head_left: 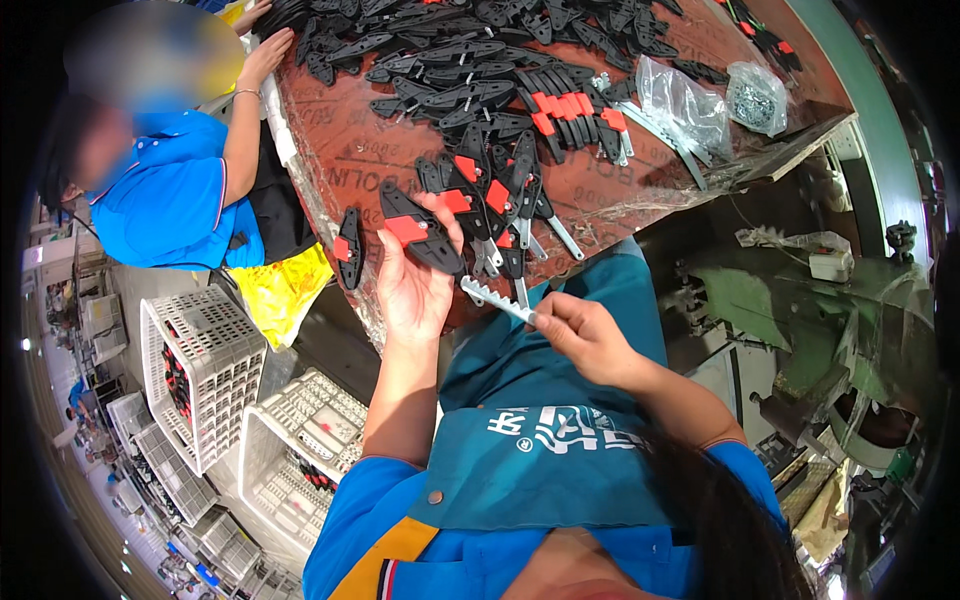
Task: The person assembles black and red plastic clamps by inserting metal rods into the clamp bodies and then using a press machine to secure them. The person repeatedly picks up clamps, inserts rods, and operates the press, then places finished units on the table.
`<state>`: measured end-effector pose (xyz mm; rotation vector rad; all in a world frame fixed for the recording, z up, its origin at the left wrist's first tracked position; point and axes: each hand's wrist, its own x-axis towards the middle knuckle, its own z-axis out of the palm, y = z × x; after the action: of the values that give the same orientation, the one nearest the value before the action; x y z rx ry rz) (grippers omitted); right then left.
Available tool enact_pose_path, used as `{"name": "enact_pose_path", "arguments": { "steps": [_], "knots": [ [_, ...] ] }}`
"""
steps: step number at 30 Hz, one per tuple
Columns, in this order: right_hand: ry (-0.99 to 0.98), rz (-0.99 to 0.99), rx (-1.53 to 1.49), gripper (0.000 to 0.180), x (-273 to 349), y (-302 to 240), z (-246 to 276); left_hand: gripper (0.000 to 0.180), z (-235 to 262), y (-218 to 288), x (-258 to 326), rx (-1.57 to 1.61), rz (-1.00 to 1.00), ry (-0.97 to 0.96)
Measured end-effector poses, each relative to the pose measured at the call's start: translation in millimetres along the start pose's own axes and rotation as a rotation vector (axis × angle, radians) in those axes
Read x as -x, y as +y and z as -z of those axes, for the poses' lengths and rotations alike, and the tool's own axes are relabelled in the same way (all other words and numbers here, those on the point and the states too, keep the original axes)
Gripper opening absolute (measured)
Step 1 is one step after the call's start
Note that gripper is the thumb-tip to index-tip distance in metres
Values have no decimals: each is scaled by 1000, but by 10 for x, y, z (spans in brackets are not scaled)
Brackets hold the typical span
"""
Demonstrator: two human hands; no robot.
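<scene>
My left hand (418, 290) grips a black plastic piece with a red tab (412, 228) near the table's front edge. Between the thumb and fingers of my right hand (580, 335) is a toothed metal strip (497, 298), its far end close below the black piece. I cannot tell whether strip and piece touch. Just past my hands lies a cluster of similar black pieces with red tabs (467, 168), some with metal strips sticking out. One more black and red piece (348, 248) rests left of my left hand.
Black parts (450, 70) are heaped across the reddish table (345, 125). Toward the right lie metal strips (668, 132), a clear plastic bag (683, 100) and a bag of small hardware (757, 98). A co-worker in blue (165, 185) reaches in at left. Plastic crates (215, 345) stand lower left; green machinery (770, 300) is at right.
</scene>
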<state>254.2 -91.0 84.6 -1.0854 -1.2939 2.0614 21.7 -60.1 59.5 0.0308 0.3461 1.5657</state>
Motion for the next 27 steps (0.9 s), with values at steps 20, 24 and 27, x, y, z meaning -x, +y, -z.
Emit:
{"name": "enact_pose_path", "arguments": {
  "steps": [20,24,27],
  "knots": [
    [39,-24,-343,24,-135,-91,-190,63,-88,-433,288,-335,9,-27],
    [-93,-62,-123,26,-114,-36,-70,52,-108,-223,188,-225,106,60],
    [-94,-60,-3,29,-58,137,-59,42,41,-104,106,-587,84,273]
  ]
}}
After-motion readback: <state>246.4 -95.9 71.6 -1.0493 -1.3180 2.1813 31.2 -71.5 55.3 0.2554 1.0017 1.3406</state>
